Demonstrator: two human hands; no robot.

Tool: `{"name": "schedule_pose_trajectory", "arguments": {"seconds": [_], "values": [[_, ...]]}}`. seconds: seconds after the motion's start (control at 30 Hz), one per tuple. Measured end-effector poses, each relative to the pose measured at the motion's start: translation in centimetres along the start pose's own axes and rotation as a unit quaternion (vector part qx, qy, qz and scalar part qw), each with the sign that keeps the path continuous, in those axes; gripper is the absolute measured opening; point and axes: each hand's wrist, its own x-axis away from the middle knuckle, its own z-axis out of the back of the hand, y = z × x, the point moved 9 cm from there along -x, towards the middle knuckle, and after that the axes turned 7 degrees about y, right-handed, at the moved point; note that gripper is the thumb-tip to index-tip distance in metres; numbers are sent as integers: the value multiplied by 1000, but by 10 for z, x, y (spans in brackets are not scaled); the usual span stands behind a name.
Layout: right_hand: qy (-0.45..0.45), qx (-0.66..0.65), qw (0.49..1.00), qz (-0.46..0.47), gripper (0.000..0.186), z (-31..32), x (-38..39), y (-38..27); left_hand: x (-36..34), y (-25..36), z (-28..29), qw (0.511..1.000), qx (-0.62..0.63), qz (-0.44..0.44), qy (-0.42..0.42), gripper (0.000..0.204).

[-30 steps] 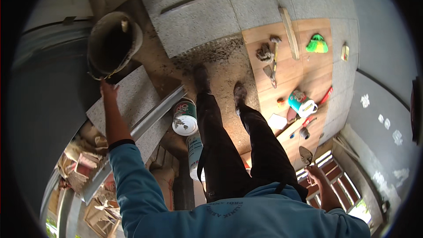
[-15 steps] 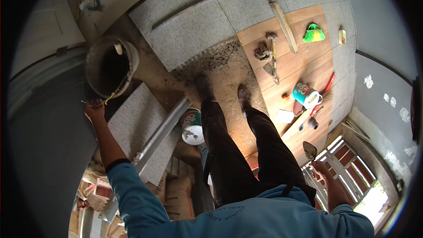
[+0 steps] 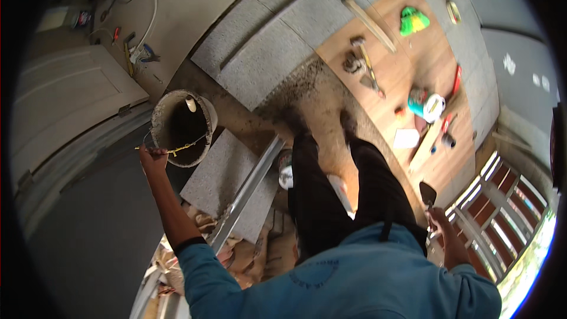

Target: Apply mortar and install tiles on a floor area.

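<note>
A mortar-stained bucket [image 3: 211,119] stands or hangs at the left, and its inside is dark, with a pale rounded piece near its far rim. My left hand [image 3: 153,158] is closed around the bucket's thin handle [image 3: 179,150], which has a yellow wrapping. At the right, beside my leg, my right hand [image 3: 440,221] grips a pointing trowel [image 3: 428,193], its blade turned away from me. Whether the bucket touches the floor, I cannot tell.
Grey speckled tiles [image 3: 271,35] border a bare mortar bed under my feet. On wood-look tiles lie a hammer [image 3: 365,53], a green brush [image 3: 413,20] and a teal tub [image 3: 426,105]. A metal straightedge [image 3: 251,174] rests by a loose tile [image 3: 207,180]. A white door [image 3: 82,100] is at left.
The view has turned, shifting the bucket and my left hand rightward and down in the picture. My left hand stays on the handle, and the trowel remains in my right.
</note>
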Motion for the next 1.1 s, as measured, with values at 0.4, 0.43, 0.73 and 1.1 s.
{"name": "schedule_pose_trajectory", "arguments": {"seconds": [0.4, 0.43, 0.73, 1.1], "values": [[-47, -273, 961, 18, 32, -109, -12, 114, 314, -15, -39, 962, -238, -65, -114, 40], [-26, -342, 939, -23, 31, -123, -17, 127, 330, -27, -46, 956, -255, -66, -129, 40], [-40, -508, 859, -54, 30, -188, -47, 255, 510, -176, -96, 864, -414, -111, -264, 43], [51, -664, 735, -125, 30, -236, -27, 354, 729, -434, -195, 672, -559, -109, -472, 40]]}}
